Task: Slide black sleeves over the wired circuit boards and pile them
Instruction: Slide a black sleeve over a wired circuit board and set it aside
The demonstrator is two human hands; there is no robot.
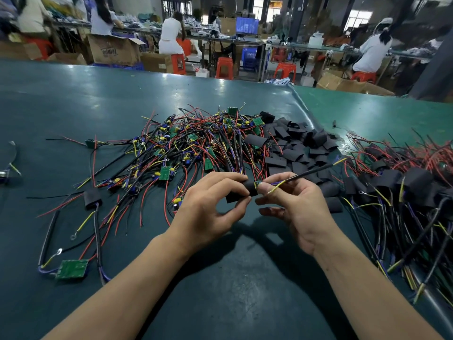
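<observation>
Sleeve in hand: black sleeve (pixel 241 191), held over the green table (pixel 73 99) at the frame's centre, pinched by the left hand (pixel 208 204) between thumb and fingertips.
Board in hand: wired circuit board (pixel 257 184), only a sliver of green showing at the sleeve's 3 o'clock mouth; most of it seems already inside.
Right hand: right hand (pixel 296 207) pinches the board's end and its leads (pixel 306 174), which trail off toward 2 o'clock.
Grip state: both hands closed on their parts, thumb against fingers; neither is loose.
Handling, sleeve: likely light, soft and thin-walled; it probably flattens under a hard pinch, so hold it by the edges to keep the mouth open.
Handling, board: stiff and small, with soldered parts that may snag; push on the board edge, not the wires.
Handling, wires: limp and tangle-prone; pulling risks the joints.
Bare boards: tangled heap (pixel 196 141) at 12 o'clock.
Spare sleeves: loose pile (pixel 294 146) at 1 o'clock.
Finished pile: sleeved units (pixel 404 182) at 3 o'clock.
</observation>
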